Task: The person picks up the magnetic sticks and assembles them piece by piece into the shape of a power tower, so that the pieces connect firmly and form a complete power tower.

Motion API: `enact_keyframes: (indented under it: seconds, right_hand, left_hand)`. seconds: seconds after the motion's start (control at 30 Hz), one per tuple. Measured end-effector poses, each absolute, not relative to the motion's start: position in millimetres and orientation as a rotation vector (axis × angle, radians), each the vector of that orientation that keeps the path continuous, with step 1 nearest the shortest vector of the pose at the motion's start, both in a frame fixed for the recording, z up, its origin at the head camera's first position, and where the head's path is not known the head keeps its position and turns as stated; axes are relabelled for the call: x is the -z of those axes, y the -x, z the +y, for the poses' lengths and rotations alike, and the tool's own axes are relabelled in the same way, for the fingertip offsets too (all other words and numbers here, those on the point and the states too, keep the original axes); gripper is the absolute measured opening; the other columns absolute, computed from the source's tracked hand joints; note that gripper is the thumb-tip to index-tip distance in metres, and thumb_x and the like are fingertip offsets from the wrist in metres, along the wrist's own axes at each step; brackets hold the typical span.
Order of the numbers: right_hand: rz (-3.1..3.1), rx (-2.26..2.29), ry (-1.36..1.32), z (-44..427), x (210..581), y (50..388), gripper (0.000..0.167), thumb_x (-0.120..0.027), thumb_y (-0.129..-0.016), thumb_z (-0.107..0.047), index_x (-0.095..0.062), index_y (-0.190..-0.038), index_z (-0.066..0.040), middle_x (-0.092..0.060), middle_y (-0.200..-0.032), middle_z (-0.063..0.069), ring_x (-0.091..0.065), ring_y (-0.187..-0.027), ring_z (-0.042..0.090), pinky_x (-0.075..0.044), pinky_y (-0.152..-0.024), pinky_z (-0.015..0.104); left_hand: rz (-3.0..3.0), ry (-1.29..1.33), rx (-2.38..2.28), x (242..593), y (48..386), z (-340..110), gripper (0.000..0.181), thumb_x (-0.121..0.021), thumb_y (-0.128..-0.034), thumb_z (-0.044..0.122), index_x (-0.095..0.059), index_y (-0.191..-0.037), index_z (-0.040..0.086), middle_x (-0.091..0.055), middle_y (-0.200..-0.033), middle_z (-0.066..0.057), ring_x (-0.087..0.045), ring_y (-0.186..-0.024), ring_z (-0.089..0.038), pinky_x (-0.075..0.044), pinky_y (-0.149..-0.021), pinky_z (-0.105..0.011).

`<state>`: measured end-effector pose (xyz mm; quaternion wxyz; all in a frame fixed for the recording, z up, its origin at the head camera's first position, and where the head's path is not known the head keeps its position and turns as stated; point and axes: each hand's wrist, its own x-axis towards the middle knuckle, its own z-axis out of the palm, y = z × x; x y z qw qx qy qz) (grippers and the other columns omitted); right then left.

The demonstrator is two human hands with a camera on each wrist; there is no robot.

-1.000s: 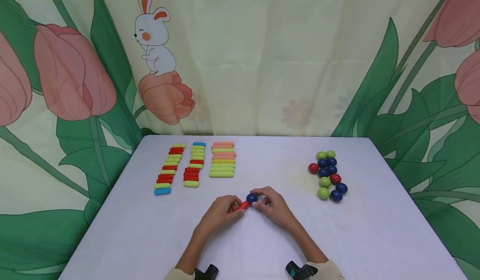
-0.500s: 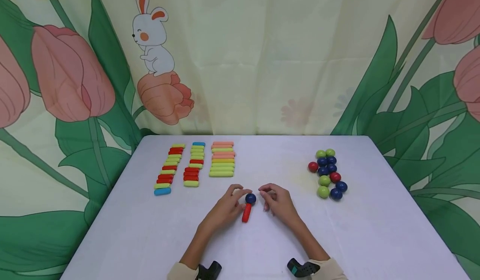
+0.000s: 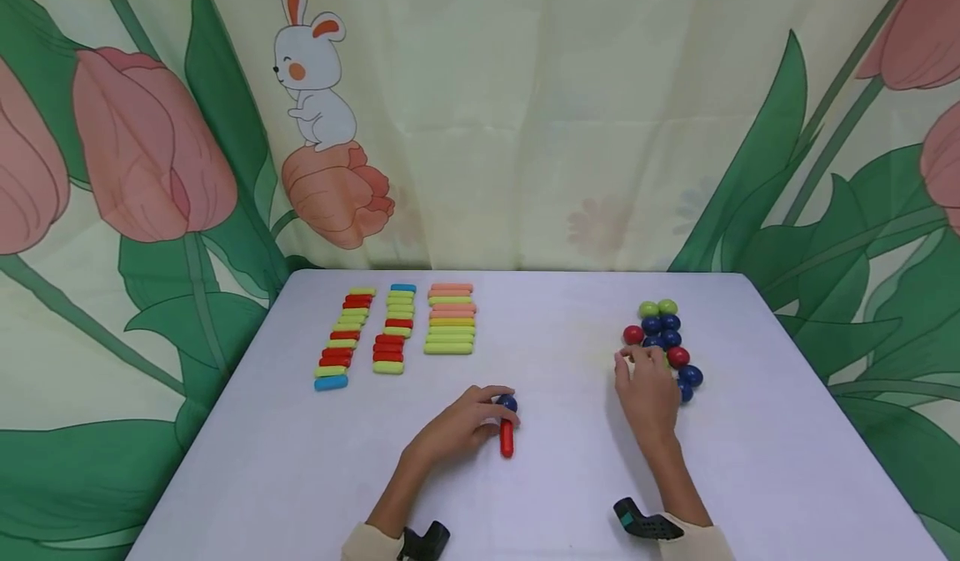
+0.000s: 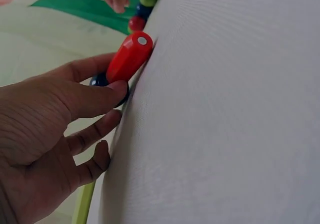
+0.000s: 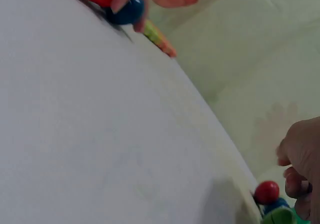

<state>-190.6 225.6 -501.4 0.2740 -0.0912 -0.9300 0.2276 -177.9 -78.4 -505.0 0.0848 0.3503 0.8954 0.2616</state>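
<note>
My left hand [image 3: 467, 421] holds a dark blue ball [image 3: 507, 403] between thumb and fingers at the middle of the table. A red magnetic stick [image 3: 507, 440] joins the ball and points toward me; the left wrist view shows a silver disc on its free end. On the right, my right hand [image 3: 651, 394] hovers over a cluster of balls with loosely bent fingers, hiding the nearer green ones in the head view. The right wrist view shows a green ball [image 5: 280, 216] and a red ball [image 5: 267, 192] beside the fingers, with nothing visibly held.
Three columns of short sticks lie at the back left: a left column [image 3: 345, 336], a middle column [image 3: 393, 332] and a right column [image 3: 450, 338]. More dark blue balls [image 3: 691, 375] and green balls [image 3: 667, 306] lie around the right hand. A printed curtain [image 3: 525, 127] hangs behind the white table [image 3: 570, 478].
My right hand has let go of the blue ball and moved right to the ball cluster. The left hand has shifted from the red stick to the ball, and the stick has turned toward me.
</note>
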Motion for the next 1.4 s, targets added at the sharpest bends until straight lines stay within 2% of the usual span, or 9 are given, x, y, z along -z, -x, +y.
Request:
enact_keyframes:
  seconds: [0.13,0.23,0.33,0.63,0.8,0.9,1.1,1.3,1.4]
  right_hand:
    - [-2.643,-0.477,0.255,255.7,495.5,181.1,0.033,-0.073,-0.088,-0.030,-0.067,-0.106,-0.003,-0.058,-0.100,0.021,-0.053,-0.060,0.029,-0.047,-0.051,0.042]
    - [-2.764,-0.437,0.219,270.3,490.4,174.2,0.043,-0.075,-0.085,-0.039,-0.064,-0.107,-0.003,-0.057,-0.105,0.024,-0.055,-0.064,0.031,-0.048,-0.053,0.046]
    - [-2.877,-0.404,0.173,278.1,487.8,168.2,0.048,-0.077,-0.081,-0.042,-0.063,-0.106,-0.003,-0.058,-0.104,0.025,-0.056,-0.067,0.032,-0.048,-0.055,0.048]
    - [-2.988,-0.431,-0.001,269.6,485.8,168.2,0.048,-0.083,-0.077,-0.032,-0.064,-0.111,-0.003,-0.060,-0.100,0.019,-0.053,-0.076,0.025,-0.052,-0.061,0.040]
    - [-2.955,-0.834,-0.227,243.6,489.5,175.8,0.040,-0.079,-0.082,-0.026,-0.065,-0.114,-0.006,-0.063,-0.101,0.008,-0.055,-0.080,0.017,-0.052,-0.067,0.029]
    - [-2.895,-1.168,-0.373,218.9,495.4,177.7,0.037,-0.078,-0.083,-0.019,-0.063,-0.116,-0.009,-0.065,-0.104,0.004,-0.058,-0.082,0.015,-0.052,-0.063,0.022]
    - [-2.770,-1.488,-0.557,173.9,509.0,177.8,0.038,-0.077,-0.084,-0.016,-0.060,-0.118,-0.015,-0.065,-0.110,0.003,-0.061,-0.084,0.015,-0.055,-0.058,0.024]
    - [-2.709,-1.424,-0.548,158.4,516.5,176.8,0.039,-0.079,-0.082,-0.018,-0.063,-0.118,-0.016,-0.068,-0.107,-0.001,-0.059,-0.078,0.006,-0.052,-0.068,0.019]
    - [-2.706,-1.433,-0.500,157.6,518.3,176.1,0.039,-0.079,-0.082,-0.015,-0.063,-0.117,-0.016,-0.068,-0.105,-0.001,-0.058,-0.077,0.007,-0.052,-0.065,0.019]
  left_hand:
    - [2.758,-0.864,-0.834,504.5,176.4,-77.9,0.026,-0.068,-0.0925,0.021,-0.068,-0.116,0.033,-0.053,-0.128,0.002,-0.053,-0.115,-0.015,-0.052,-0.093,-0.029]
    - [2.838,-0.690,-0.893,505.4,174.9,-78.9,0.026,-0.072,-0.0893,0.029,-0.068,-0.115,0.030,-0.054,-0.111,0.003,-0.055,-0.100,-0.013,-0.054,-0.084,-0.029]
    - [2.879,-0.527,-0.926,507.9,173.8,-80.0,0.028,-0.074,-0.0864,0.033,-0.067,-0.113,0.027,-0.053,-0.102,0.003,-0.055,-0.094,-0.014,-0.056,-0.081,-0.031]
    - [2.905,-0.380,-0.978,509.9,173.4,-80.8,0.027,-0.077,-0.0842,0.034,-0.066,-0.106,0.024,-0.056,-0.102,0.001,-0.056,-0.093,-0.017,-0.059,-0.080,-0.036]
    - [2.900,-0.354,-1.005,509.5,173.5,-81.8,0.026,-0.077,-0.0834,0.034,-0.065,-0.105,0.024,-0.058,-0.101,0.002,-0.056,-0.094,-0.016,-0.059,-0.077,-0.034]
    - [2.906,-0.354,-1.006,509.2,173.6,-81.7,0.026,-0.078,-0.0827,0.034,-0.065,-0.104,0.025,-0.058,-0.100,0.003,-0.056,-0.094,-0.015,-0.059,-0.076,-0.033]
    - [2.905,-0.365,-0.990,505.3,174.7,-77.9,0.028,-0.079,-0.0818,0.034,-0.065,-0.104,0.024,-0.060,-0.101,0.003,-0.056,-0.094,-0.015,-0.058,-0.076,-0.033]
    - [2.902,-0.389,-0.976,505.2,176.1,-77.0,0.028,-0.078,-0.0819,0.036,-0.065,-0.104,0.024,-0.060,-0.099,0.004,-0.056,-0.093,-0.014,-0.058,-0.078,-0.033]
    - [2.900,-0.399,-0.958,505.4,176.1,-77.7,0.029,-0.078,-0.0820,0.037,-0.066,-0.105,0.024,-0.060,-0.101,0.003,-0.056,-0.094,-0.015,-0.057,-0.079,-0.032]
